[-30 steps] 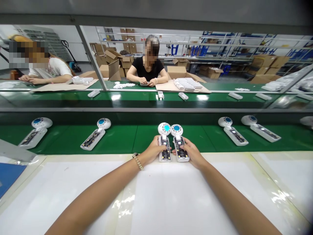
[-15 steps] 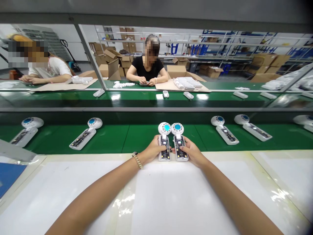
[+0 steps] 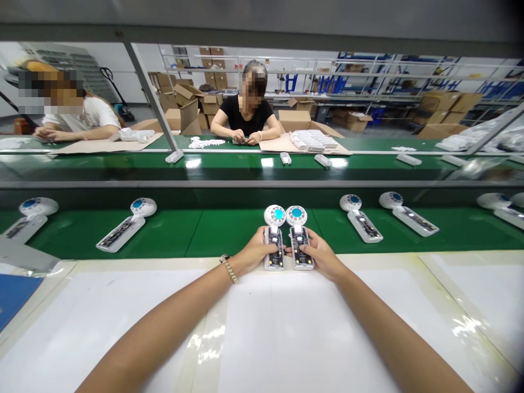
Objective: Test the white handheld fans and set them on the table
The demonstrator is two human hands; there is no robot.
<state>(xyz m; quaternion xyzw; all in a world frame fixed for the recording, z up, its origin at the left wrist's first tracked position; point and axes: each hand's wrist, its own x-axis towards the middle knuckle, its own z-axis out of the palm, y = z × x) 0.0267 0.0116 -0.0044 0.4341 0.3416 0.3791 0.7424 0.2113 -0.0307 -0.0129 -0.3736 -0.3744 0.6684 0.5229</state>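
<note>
My left hand (image 3: 262, 252) is closed round a white handheld device with a round head (image 3: 275, 233), its thumb on the exposed circuit board. A second device of the same kind (image 3: 301, 232) is in my right hand (image 3: 321, 251), thumb pressed on its board too. Both stand side by side at the near edge of the green belt, heads up and nearly touching. Each head has a blue disc in a ring of dark slots; the left disc glows brighter. A small white light shows on each board.
Similar devices lie on the green conveyor belt (image 3: 229, 232), to the left (image 3: 123, 232) and right (image 3: 362, 218). White sheets (image 3: 286, 327) cover the table before me. Beyond a rail, white housings (image 3: 323, 160) lie on another belt, where two people (image 3: 245, 117) sit working. A frame post (image 3: 149, 93) stands left.
The devices lying on the near belt have shifted left, and the housings on the far belt have shifted right. Both hands keep their hold in place. The left disc's glow has turned greener.
</note>
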